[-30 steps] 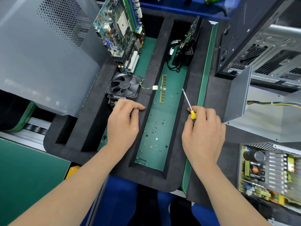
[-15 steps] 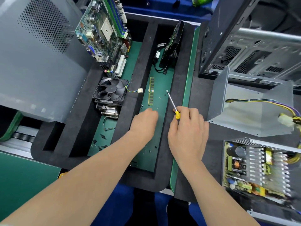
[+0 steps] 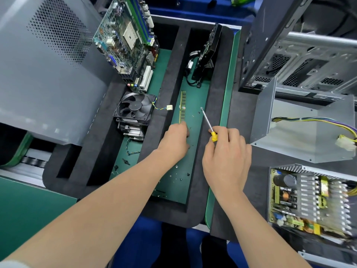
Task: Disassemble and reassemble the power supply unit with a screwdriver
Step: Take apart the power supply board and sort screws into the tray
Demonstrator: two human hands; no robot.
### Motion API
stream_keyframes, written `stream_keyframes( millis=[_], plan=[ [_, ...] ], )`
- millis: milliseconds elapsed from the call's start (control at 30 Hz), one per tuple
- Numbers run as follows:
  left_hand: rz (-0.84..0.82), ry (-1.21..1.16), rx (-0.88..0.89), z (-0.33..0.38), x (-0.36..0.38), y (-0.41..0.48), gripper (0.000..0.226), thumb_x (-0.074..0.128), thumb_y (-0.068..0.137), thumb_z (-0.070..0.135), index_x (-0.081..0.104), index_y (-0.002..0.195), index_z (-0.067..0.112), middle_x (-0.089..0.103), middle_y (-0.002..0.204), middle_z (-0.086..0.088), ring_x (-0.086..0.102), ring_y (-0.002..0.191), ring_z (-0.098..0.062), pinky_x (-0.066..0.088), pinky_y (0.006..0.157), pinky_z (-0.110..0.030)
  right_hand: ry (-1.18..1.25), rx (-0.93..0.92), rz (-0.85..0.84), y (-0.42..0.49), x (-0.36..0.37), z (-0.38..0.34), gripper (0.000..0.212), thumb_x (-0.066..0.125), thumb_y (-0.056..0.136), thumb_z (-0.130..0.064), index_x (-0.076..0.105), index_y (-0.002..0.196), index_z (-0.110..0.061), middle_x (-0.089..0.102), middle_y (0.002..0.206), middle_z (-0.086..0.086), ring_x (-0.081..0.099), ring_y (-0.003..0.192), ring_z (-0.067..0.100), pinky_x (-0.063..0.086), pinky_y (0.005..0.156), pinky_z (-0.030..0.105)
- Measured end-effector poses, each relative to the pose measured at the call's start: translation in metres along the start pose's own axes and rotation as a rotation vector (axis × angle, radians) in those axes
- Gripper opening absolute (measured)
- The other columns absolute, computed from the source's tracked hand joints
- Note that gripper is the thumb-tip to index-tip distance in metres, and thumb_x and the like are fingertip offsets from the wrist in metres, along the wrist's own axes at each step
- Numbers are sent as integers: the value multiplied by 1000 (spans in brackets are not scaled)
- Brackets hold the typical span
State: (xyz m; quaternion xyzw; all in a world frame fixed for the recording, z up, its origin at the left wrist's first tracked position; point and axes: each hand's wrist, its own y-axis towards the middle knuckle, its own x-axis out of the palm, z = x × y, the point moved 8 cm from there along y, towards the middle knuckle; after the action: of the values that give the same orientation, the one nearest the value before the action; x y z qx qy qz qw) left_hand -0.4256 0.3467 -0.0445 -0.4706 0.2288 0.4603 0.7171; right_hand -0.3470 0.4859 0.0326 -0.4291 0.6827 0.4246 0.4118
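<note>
1. Grey perforated side panel (image 3: 48, 64): far left of the left hand, standing tilted.
2. Computer case (image 3: 309, 55): beyond the right hand, open, interior facing the viewer.
3. Black foam tray (image 3: 170, 78): under both hands, with long green-floored compartments.
4. Power supply cover (image 3: 301, 136): just right of the right hand, with coloured wires lying in it.
5. Power supply unit (image 3: 309, 202): right of the right forearm, cover off, circuit board exposed.
6. Motherboard (image 3: 127, 41): beyond and left of the left hand, leaning upright.
7. Cooler fan (image 3: 135, 107): left of the left hand, one compartment over.
8. Left hand (image 3: 176, 140): knuckles up, fingers curled down onto the compartment floor; whether it holds anything cannot be told.
9. Right hand (image 3: 228, 153): near the left, not touching it, gripping the screwdriver.
10. Memory stick (image 3: 183, 105): its near end at the left knuckles.
11. Screwdriver (image 3: 207, 122): yellow handle in the right fist, shaft pointing away.
12. Loose screws (image 3: 176, 166): scattered between the wrists.
</note>
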Motion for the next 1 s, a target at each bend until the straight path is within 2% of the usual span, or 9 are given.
stream_keyframes(
  millis=[100, 267, 367, 533, 700, 867, 933, 1000],
  plan=[
    [66, -63, -13, 0, -5, 4, 35, 78, 89, 9, 56, 116, 9, 54, 118, -10, 60, 102, -32, 53, 92, -46, 3, 0, 2, 0, 0, -1, 16, 58, 94, -18, 59, 110, -23, 55, 95, -1, 50, 80, 23, 39, 71, 41],
    [35, -72, 117, 5, 2, 3, 30, 79, 86, 3, 65, 110, 14, 56, 111, -4, 59, 98, -23, 53, 91, -43, -6, -3, 3, 0, 0, 0, 17, 58, 94, -18, 59, 110, -24, 55, 96, -1, 50, 81, 23, 38, 71, 41],
    [34, -42, 160, 11, 4, 2, 27, 80, 87, 10, 69, 112, 14, 58, 112, -7, 60, 103, -26, 54, 90, -43, -8, -2, 7, 0, 1, 0, 17, 59, 94, -18, 59, 111, -24, 54, 96, -1, 50, 81, 23, 37, 71, 40],
    [20, 62, 153, 14, 6, 5, 8, 70, 95, 15, 74, 102, 11, 56, 114, -9, 60, 103, -31, 53, 83, -41, -12, -7, 15, 0, 1, -1, 17, 60, 93, -17, 59, 109, -23, 55, 95, -1, 49, 80, 23, 36, 70, 39],
    [35, 89, 88, 9, 3, 7, 15, 58, 104, 13, 66, 108, 1, 55, 120, -13, 60, 108, -33, 50, 93, -44, -8, -8, 16, 0, -1, -2, 16, 60, 93, -17, 60, 108, -23, 55, 95, 0, 50, 80, 25, 36, 69, 40],
    [-40, 138, 97, 11, 5, 0, 25, 61, 104, 21, 73, 111, 0, 56, 118, -17, 61, 106, -36, 53, 85, -41, -1, -8, 14, 0, -1, -1, 16, 59, 94, -17, 59, 109, -23, 55, 95, 0, 50, 80, 24, 38, 69, 41],
    [-9, 79, 93, 10, 3, -2, 23, 57, 105, 15, 74, 112, 2, 56, 118, -17, 59, 109, -35, 51, 89, -41, 0, -4, 8, 0, -1, -1, 16, 59, 94, -17, 59, 109, -23, 55, 95, 0, 50, 80, 24, 39, 70, 42],
    [70, 12, 87, 5, -1, -3, 28, 50, 103, 0, 71, 121, 5, 53, 124, -14, 56, 114, -31, 48, 95, -41, 0, -5, 7, 0, 0, -1, 16, 60, 94, -17, 59, 109, -23, 55, 95, 0, 50, 80, 24, 39, 70, 41]
  ],
)
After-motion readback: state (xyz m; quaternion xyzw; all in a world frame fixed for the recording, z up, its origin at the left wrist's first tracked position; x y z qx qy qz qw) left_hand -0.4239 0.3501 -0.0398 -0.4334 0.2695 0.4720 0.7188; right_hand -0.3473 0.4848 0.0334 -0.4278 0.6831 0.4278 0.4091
